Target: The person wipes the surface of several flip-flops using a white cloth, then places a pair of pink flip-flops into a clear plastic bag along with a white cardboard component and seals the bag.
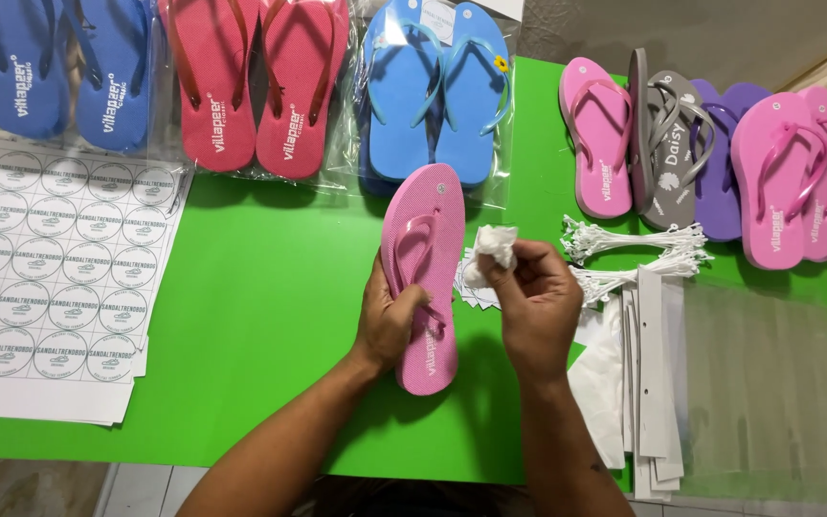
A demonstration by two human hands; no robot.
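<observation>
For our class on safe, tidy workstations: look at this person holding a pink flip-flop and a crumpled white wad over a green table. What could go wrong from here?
1. The left hand holds the pink flip-flop only at its middle; it might tip or slip.
2. The right hand with the crumpled white wad hovers over small white tags, which could be knocked about.
3. The white string loops lie close by and could tangle.
</observation>
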